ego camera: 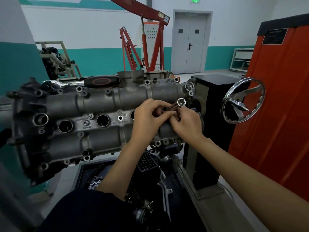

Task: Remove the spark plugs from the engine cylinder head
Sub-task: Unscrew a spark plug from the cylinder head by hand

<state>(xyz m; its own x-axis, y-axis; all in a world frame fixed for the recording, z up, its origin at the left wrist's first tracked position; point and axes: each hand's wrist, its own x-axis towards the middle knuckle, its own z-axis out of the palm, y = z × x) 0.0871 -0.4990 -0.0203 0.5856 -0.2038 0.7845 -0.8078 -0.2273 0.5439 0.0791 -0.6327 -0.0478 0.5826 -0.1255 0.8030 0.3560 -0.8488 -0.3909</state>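
Note:
The grey engine cylinder head (pixel 93 104) lies across an engine stand in front of me, with a row of round spark plug wells (pixel 102 120) along its middle. Both hands meet over the right end of that row. My left hand (pixel 148 119) and my right hand (pixel 186 122) pinch a long chrome spark plug socket (pixel 181 102), its open square-drive end tilted up and to the right. The socket's lower end and whatever it holds are hidden behind my fingers. A ratchet with a black and red handle (pixel 102 81) rests on the far edge of the head.
A chrome handwheel (pixel 244 100) of the stand sticks out at right, beside a black column (pixel 209 101) and an orange cabinet (pixel 275 97). A red engine hoist (pixel 143 42) stands behind. Below the head lies a dark tray with parts (pixel 95 180).

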